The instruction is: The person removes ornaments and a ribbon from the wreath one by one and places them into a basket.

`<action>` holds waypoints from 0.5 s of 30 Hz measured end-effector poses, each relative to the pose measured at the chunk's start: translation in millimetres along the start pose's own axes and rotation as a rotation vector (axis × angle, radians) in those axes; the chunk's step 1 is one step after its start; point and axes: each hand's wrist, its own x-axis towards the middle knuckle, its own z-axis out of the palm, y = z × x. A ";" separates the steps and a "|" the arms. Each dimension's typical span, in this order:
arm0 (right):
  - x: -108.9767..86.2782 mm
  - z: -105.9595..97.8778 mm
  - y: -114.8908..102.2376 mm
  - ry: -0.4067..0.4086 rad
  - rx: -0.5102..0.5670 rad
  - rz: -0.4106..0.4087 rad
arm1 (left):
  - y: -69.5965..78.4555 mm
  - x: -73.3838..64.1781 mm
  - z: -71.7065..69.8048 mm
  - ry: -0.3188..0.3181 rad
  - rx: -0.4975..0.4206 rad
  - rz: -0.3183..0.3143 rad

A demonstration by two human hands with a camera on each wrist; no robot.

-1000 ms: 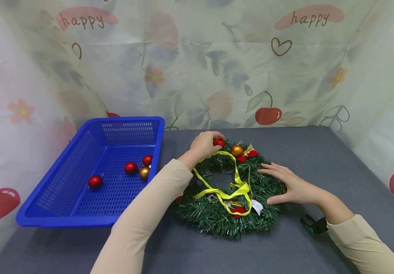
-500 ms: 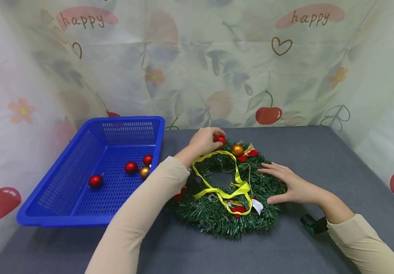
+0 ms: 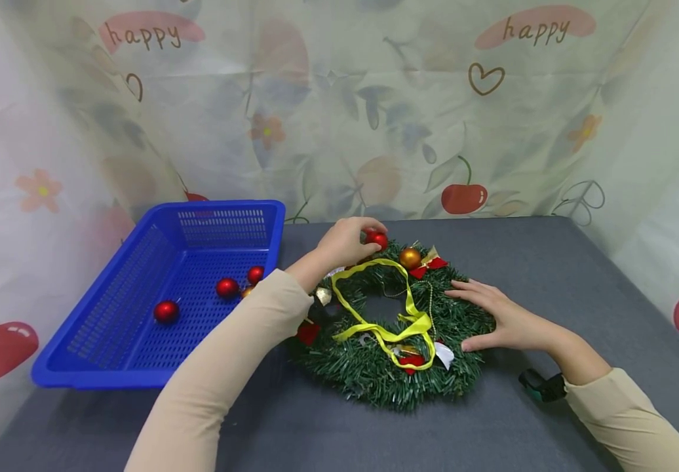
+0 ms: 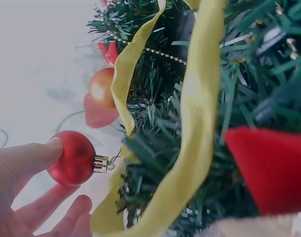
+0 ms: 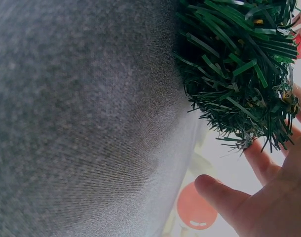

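Note:
At the far left part of the green wreath (image 3: 387, 387), my left hand (image 3: 344, 244) pinches a red Christmas ball (image 4: 74, 158) between thumb and fingers. Its metal cap and wire loop point toward the greenery in the left wrist view. My right hand (image 3: 507, 321) rests on the wreath's right side with fingers spread. Loops of yellow ribbon (image 3: 415, 321) lie over the wreath's middle. A gold ball (image 3: 410, 257) and a red bow (image 3: 429, 263) sit at its far edge. Near its front are a white bow (image 3: 444, 355) and a red piece (image 3: 411, 362).
To the left stands a blue plastic basket (image 3: 103, 379), holding red balls (image 3: 166, 312) and a gold ball partly hidden by my left sleeve (image 3: 239, 367). Grey cloth covers the table (image 3: 516, 255). A printed curtain (image 3: 328, 118) hangs behind it.
My left hand has shifted slightly back and left with the red ball. The left forearm has swung left, uncovering ornaments on the wreath's left side. My right hand has stayed in place.

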 end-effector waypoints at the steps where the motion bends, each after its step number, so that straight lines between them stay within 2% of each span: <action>1: -0.1 -0.1 -0.2 -0.002 0.002 0.001 | -0.4 -1.3 -1.2 0.000 0.002 0.002; 15: -0.2 0.9 -0.4 0.002 0.010 -0.001 | -9.0 -14.6 -12.7 0.029 -0.018 0.060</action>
